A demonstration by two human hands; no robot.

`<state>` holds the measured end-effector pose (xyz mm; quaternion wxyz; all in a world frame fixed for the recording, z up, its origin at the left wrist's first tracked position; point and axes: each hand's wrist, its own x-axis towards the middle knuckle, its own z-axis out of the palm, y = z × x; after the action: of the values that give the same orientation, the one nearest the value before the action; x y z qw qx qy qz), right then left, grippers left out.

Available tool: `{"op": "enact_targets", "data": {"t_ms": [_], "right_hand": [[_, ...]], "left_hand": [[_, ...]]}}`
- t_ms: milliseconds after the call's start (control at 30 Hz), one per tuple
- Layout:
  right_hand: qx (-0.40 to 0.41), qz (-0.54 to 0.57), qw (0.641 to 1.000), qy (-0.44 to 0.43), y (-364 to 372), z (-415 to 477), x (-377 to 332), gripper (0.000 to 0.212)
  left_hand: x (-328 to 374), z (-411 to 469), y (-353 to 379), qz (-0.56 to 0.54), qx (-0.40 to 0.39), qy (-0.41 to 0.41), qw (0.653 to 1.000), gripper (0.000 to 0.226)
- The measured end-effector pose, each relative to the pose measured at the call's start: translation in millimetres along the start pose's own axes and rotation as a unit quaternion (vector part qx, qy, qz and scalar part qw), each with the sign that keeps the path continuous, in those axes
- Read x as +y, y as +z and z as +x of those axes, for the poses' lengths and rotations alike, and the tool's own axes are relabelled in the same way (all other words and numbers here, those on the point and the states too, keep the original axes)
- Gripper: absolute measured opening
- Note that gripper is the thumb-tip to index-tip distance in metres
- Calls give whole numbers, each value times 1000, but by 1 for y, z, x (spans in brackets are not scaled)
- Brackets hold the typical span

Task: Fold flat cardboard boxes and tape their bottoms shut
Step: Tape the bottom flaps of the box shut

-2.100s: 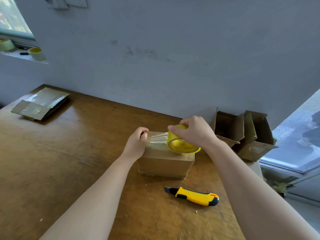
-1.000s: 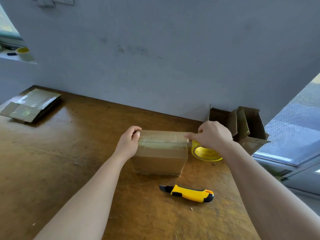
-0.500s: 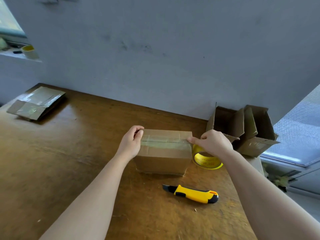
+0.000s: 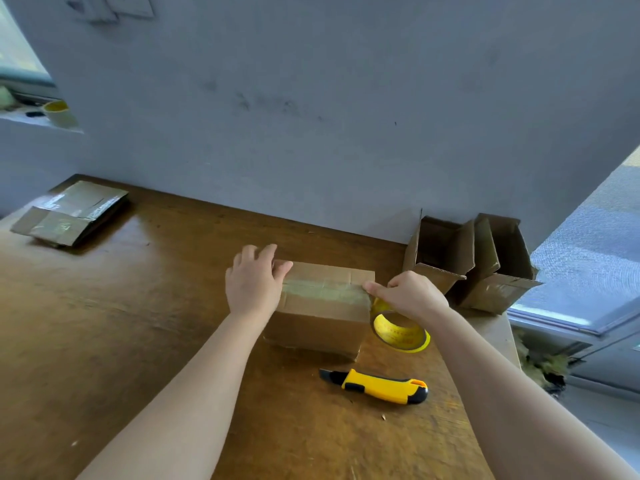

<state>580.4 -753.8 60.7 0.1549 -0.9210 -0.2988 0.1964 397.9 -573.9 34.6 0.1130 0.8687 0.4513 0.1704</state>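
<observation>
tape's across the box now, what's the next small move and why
Probably take the knife with the left hand and cut the tape at the right edge of the box. The tape already spans the box top, the right hand pinches it at that edge, and it is not yet cut from the roll beside the box. The knife lies untouched just in front.

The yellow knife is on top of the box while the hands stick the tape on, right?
No. The head view shows the yellow knife lying on the table in front of the box, not on top. The left hand and right hand are sticking the tape on.
</observation>
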Motion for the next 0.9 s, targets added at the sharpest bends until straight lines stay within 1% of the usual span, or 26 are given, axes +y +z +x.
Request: {"op": "enact_targets", "data": {"t_ms": [33, 67, 100, 167, 233, 300, 367, 433, 500, 600, 700, 733, 767, 800, 833, 900], "right_hand": [[2, 3, 1000, 7, 2, -3, -2, 64], [6, 7, 1000, 14, 5, -5, -3, 63], [11, 12, 1000, 20, 8, -9, -4, 63], [19, 25, 999, 26, 15, -16, -11, 61], [21, 33, 999, 19, 25, -23, -22, 60], [23, 42, 999, 8, 39, -30, -36, 60], [19, 70, 997, -3, 52, -36, -51, 59], [-16, 120, 993, -18, 61, -39, -66, 54], [-69, 181, 981, -19, 66, -41, -81, 47], [-131, 256, 958, -16, 69, -48, -93, 34], [-190, 364, 911, -30, 70, -56, -88, 25], [-199, 391, 898, -38, 72, -59, -85, 22], [-194, 406, 892, -49, 76, -61, -81, 22], [-178, 406, 895, -57, 81, -64, -78, 24], [-155, 390, 906, -64, 88, -65, -74, 28], [-133, 345, 928, -49, 99, -65, -71, 35]], "left_hand": [[3, -4, -4, 61, 27, 9, 998, 52], [6, -8, -8, 94, 34, 20, 995, 54], [9, -14, -9, 108, 23, 27, 994, 58], [15, -29, -7, 124, -23, 31, 992, 69], [15, -39, -4, 141, -72, 28, 987, 73], [6, -38, -4, 136, -93, 13, 986, 69], [-4, -31, -8, 144, -82, 7, 986, 62], [-12, -24, -11, 127, -70, 0, 989, 57], [-19, -18, -11, 91, -95, -7, 991, 62], [-32, -12, -8, 93, -135, 7, 986, 82], [-41, -1, -6, 108, -139, 33, 984, 89], [-42, 2, -6, 112, -141, 43, 983, 90], [-43, 4, -5, 116, -142, 52, 982, 91], [-43, 7, -5, 119, -140, 59, 981, 92], [-44, 8, -4, 123, -139, 65, 980, 94], [-45, 9, -3, 130, -140, 74, 979, 96]]}}
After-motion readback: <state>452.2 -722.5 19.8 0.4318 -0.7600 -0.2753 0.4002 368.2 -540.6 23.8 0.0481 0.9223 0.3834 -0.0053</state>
